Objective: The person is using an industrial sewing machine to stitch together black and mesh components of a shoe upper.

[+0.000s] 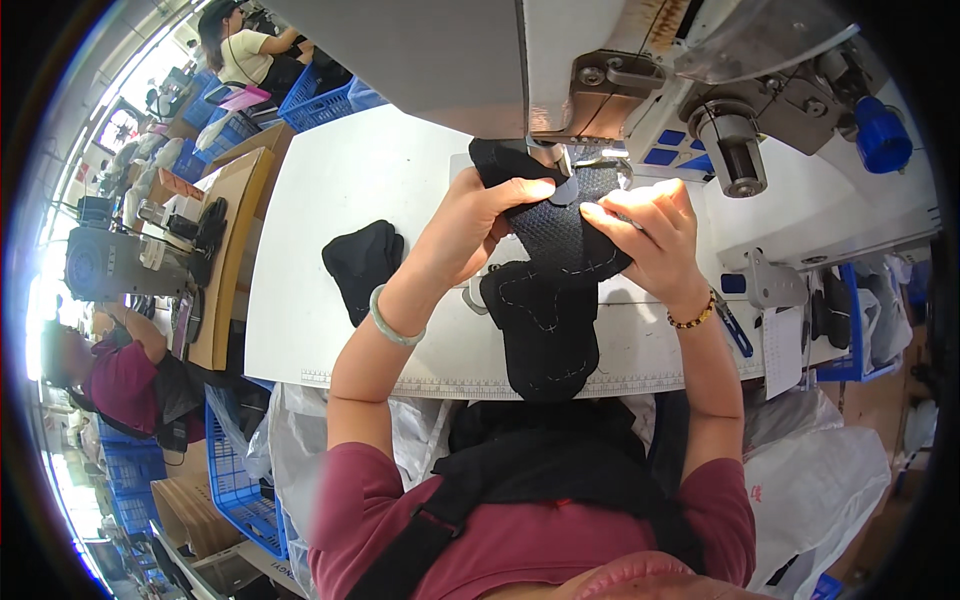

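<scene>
Beneath the needle area of a white sewing machine point(548, 150) lies a black fabric piece point(555, 235), partly a textured mesh. My left hand point(470, 225) pinches its left side, thumb on top close to the presser foot. On the other side, my right hand point(655, 235) grips the right edge between thumb and fingers. Toward me hangs a lower black section point(545, 335) with pale stitched or marked lines, reaching over the table's front edge; whether it is one piece with the mesh part I cannot tell. The needle tip is hidden.
Left on the white table point(300, 300) rests a small stack of black fabric pieces point(365, 265). A blue-handled tool point(735, 330) lies right of my right wrist. A ruler strip point(450, 385) runs along the front edge. Blue crates point(240, 480) and plastic bags point(820, 490) flank me; other people work at left.
</scene>
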